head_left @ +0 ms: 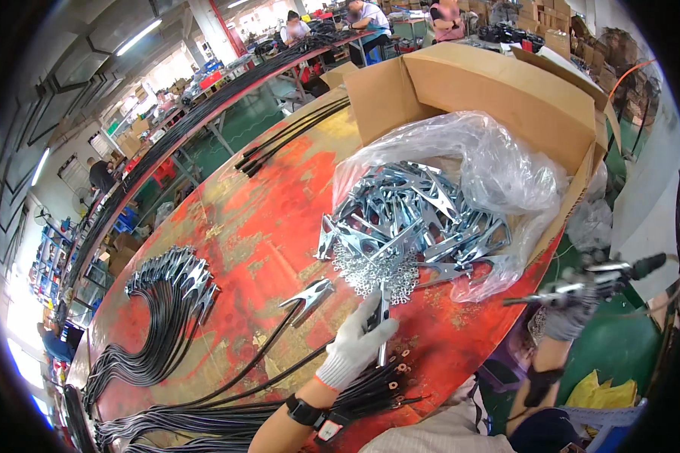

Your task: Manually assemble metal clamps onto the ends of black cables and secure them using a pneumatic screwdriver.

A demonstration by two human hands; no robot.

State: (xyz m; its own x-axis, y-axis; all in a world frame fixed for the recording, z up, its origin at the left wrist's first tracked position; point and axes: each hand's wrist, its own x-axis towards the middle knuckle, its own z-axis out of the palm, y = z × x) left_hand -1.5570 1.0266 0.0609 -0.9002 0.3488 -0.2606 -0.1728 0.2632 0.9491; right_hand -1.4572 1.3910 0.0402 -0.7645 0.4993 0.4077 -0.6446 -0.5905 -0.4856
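Observation:
My left hand, in a white knitted glove, is closed on a shiny metal spring clamp at the near edge of a pile of small nuts. Black cables with copper-coloured ring ends run below that hand. Off the table's right edge, my right hand, in a grey glove, grips a long metallic power screwdriver with a thin bit and a black end, somewhat blurred. Left of the nuts lies another clamp joined to a black cable. Farther left rests a fanned bundle of cables with clamps.
A cardboard box lies open on its side on the worn red table. Loose clamps spill from its clear plastic bag. A yellow bag is at lower right. Several people work at far benches.

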